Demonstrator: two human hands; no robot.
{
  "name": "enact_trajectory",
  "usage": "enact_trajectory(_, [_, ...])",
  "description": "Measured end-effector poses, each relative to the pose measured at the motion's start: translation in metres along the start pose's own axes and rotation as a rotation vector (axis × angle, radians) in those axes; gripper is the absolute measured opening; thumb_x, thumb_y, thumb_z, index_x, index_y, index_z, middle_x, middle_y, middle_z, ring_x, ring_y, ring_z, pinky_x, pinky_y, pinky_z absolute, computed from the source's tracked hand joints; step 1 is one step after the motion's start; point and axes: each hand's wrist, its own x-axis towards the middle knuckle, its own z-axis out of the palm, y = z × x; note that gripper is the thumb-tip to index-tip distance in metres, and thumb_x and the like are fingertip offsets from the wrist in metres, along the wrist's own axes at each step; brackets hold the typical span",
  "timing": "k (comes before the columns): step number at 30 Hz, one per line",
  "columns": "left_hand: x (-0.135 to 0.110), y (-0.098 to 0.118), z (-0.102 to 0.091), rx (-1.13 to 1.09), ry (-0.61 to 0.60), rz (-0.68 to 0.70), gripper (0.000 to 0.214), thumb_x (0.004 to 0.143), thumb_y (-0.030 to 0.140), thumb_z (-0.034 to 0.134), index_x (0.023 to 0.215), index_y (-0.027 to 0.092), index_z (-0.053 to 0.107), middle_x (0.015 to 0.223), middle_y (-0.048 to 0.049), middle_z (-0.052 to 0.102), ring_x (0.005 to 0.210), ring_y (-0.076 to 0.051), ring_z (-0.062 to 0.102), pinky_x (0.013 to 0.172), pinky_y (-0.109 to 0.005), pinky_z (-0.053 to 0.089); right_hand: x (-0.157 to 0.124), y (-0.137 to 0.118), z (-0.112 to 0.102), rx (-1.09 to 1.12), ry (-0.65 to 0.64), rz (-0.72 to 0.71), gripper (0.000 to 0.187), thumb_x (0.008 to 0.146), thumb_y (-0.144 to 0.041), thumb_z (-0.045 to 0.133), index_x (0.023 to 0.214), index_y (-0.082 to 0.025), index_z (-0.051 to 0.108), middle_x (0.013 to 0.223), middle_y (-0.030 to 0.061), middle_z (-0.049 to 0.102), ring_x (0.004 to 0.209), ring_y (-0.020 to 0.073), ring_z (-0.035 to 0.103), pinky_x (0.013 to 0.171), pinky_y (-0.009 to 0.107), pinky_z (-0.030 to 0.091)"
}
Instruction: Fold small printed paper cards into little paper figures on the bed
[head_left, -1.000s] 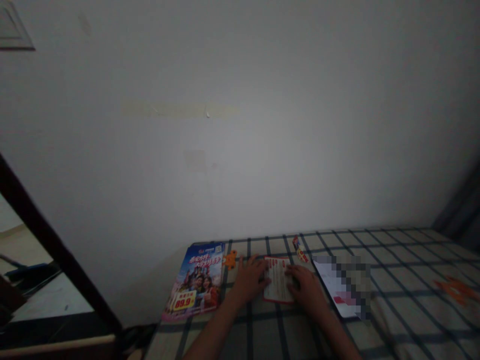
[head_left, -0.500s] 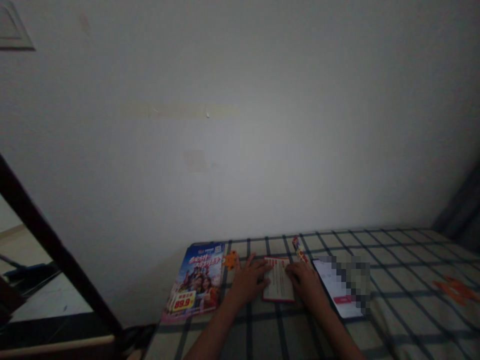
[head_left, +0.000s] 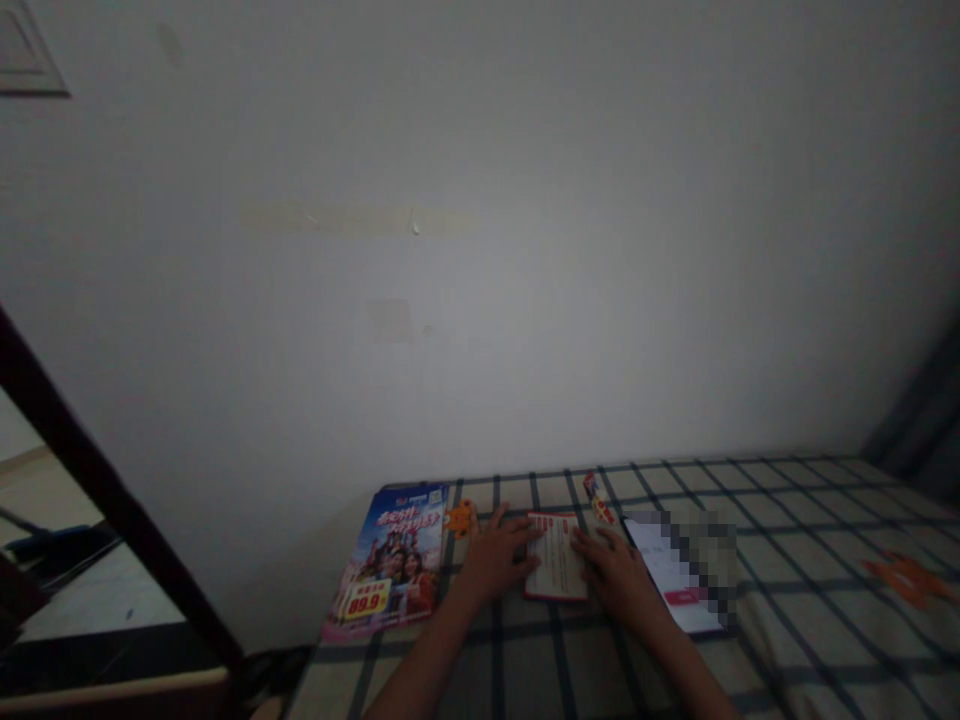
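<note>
A small white printed leaflet [head_left: 556, 565] with red edges and red heading characters lies flat on the checked cloth, between my hands. Along its left side is my left hand [head_left: 496, 556], its fingers spread and the tips touching the paper's edge. My right hand [head_left: 611, 568] rests at the opposite edge, fingers stretched out over the paper's right margin. Just beyond the right hand is a narrow red and yellow wrapper or strip [head_left: 598, 500]. A lit phone [head_left: 671, 570], partly pixelated, lies to the right of that hand.
On the left lies a colourful flyer [head_left: 397, 555] marked 89.9. The checked cloth [head_left: 810, 520] carries orange printed figures. Behind it rises a pale wall [head_left: 525, 300]. A dark slanted post [head_left: 112, 500] stands at the far left, and dark fabric [head_left: 922, 420] hangs at the right.
My right hand's fingers have uncurled and spread over the leaflet's right edge. The left hand and the leaflet stay almost where they were.
</note>
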Motion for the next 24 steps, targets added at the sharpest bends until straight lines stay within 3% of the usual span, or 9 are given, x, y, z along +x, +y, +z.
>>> enact_trajectory(4, [0.0,-0.001,0.001,-0.008,-0.002,0.015,0.049,0.092,0.056,0.055,0.14,0.048,0.048,0.15,0.0044,0.049,0.147,-0.035,0.023,0.115,-0.072,-0.005,-0.003,0.001,-0.004,-0.01,-0.058,-0.031,0.063,0.079,-0.019,0.055,0.139,-0.038,0.051,0.155,-0.0045,0.04,0.146,0.0275,0.028,0.113,0.051,0.03])
enact_trajectory(14, [-0.001,-0.001,0.001,-0.041,0.01,0.016,0.047,0.092,0.056,0.055,0.138,0.051,0.048,0.149,0.0063,0.051,0.147,-0.036,0.024,0.109,-0.08,-0.009,-0.008,0.006,-0.012,0.035,-0.205,-0.071,0.077,0.072,-0.019,0.056,0.144,-0.042,0.043,0.162,-0.0067,0.024,0.151,0.0283,0.015,0.117,0.056,0.018])
enact_trajectory(19, [-0.002,0.0,0.0,-0.029,0.006,0.017,0.048,0.092,0.058,0.052,0.139,0.05,0.047,0.15,0.0059,0.05,0.147,-0.037,0.024,0.109,-0.079,-0.006,-0.009,0.011,-0.009,0.047,-0.208,-0.089,0.077,0.072,-0.024,0.058,0.144,-0.045,0.042,0.163,-0.0084,0.022,0.151,0.0274,0.013,0.118,0.055,0.016])
enact_trajectory(24, [-0.002,0.001,-0.001,0.007,-0.004,0.016,0.048,0.093,0.055,0.052,0.14,0.049,0.047,0.151,0.005,0.048,0.148,-0.036,0.022,0.111,-0.078,-0.003,-0.007,0.011,-0.005,0.052,-0.154,-0.058,0.084,0.065,-0.018,0.058,0.144,-0.042,0.042,0.162,-0.0068,0.026,0.15,0.0259,0.018,0.117,0.051,0.021])
